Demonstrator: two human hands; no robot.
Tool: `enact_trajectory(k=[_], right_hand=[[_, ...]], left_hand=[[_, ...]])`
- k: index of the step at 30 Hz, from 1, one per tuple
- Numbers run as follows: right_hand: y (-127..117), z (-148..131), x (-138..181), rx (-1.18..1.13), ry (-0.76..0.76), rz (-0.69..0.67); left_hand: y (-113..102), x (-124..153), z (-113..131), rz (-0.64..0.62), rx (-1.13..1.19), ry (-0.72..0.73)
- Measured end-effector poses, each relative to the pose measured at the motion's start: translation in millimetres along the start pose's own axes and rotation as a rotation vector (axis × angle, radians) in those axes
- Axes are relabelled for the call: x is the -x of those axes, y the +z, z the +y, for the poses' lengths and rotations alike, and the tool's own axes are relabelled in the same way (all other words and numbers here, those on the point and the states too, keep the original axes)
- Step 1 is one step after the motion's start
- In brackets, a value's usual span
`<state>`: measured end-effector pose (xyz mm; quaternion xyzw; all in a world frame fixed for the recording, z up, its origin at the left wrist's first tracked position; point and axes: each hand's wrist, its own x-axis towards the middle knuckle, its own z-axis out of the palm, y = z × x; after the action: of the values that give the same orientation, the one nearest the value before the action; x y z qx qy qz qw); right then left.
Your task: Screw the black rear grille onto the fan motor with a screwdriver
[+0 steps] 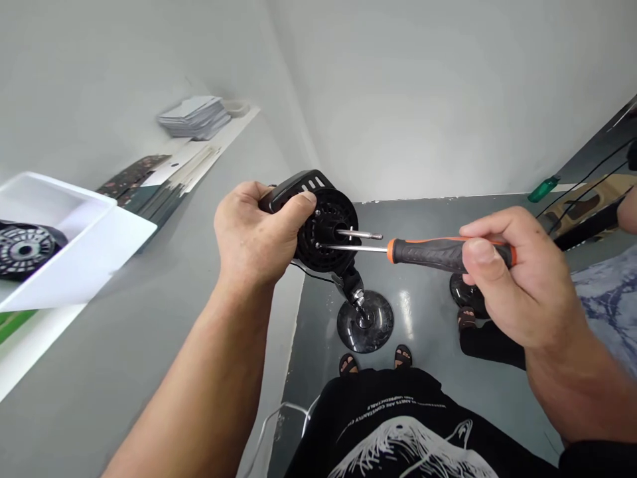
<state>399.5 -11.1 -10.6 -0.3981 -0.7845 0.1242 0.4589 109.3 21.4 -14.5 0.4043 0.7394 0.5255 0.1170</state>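
Observation:
My left hand is closed round the black fan motor housing, its thumb pressed on the front rim by the vent slots. From the housing's centre a metal shaft with a threaded end sticks out to the right. My right hand grips an orange-and-black screwdriver, held level. The screwdriver's tip meets a screw at the lower left of the housing's face. A jointed neck links the housing to a stand with a round, glossy black base on the floor.
On the left, a white shelf holds stacked papers and a white bin with another black motor part. At right are a second round base, another person's foot, a green bottle and cables.

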Motion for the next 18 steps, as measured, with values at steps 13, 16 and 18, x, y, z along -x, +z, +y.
enact_trajectory(k=[13, 16, 18], right_hand=[[-4, -7, -5, -0.018, -0.002, -0.082], [-8, -3, -7, -0.072, -0.181, -0.166], [-8, -2, -10, -0.043, -0.282, -0.2]], left_hand=[[-1, 1, 1, -0.011, 0.033, -0.021], [-1, 1, 1, -0.012, 0.04, -0.027], [0, 1, 1, -0.001, 0.037, -0.018]])
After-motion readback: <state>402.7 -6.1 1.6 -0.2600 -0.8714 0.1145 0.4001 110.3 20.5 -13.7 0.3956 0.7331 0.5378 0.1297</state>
